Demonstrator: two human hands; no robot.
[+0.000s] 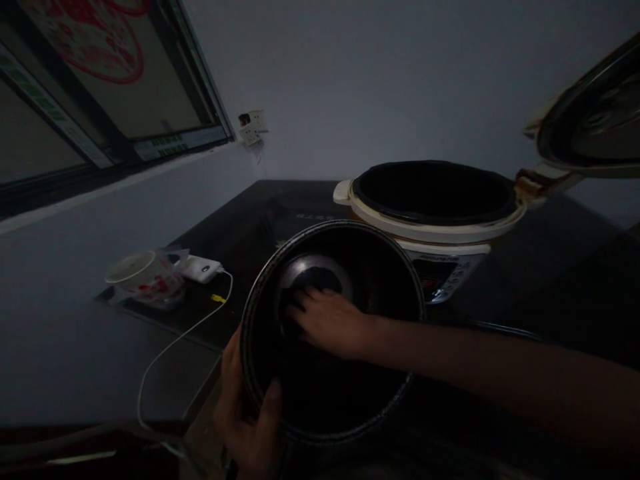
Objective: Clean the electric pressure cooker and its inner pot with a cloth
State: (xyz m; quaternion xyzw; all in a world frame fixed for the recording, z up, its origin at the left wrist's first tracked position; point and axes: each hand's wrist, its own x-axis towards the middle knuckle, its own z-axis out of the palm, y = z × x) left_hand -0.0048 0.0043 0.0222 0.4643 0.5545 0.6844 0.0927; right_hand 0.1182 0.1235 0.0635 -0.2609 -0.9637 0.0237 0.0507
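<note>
A dark, round inner pot (345, 427) is tilted so that its mouth faces me. My left hand (250, 413) grips it at the lower left, with the thumb over the rim and the fingers around the outside. Reaching in from the right, my right hand (330, 323) lies inside the pot against its bottom, fingers stretched and slightly apart. Light glints on the pot's bottom around a dark patch by the fingertips; I cannot tell whether that patch is a shadow or a cloth. Behind the pot stands an electric pressure cooker (440, 233), its lid (595, 120) raised.
On the dark countertop (240, 220), a paper cup in a plastic bag (150, 280) stands at the left beside a white plug adapter (200, 269). A white cable (170, 347) hangs over the edge. Wall sockets (253, 127) are near the window (165, 80).
</note>
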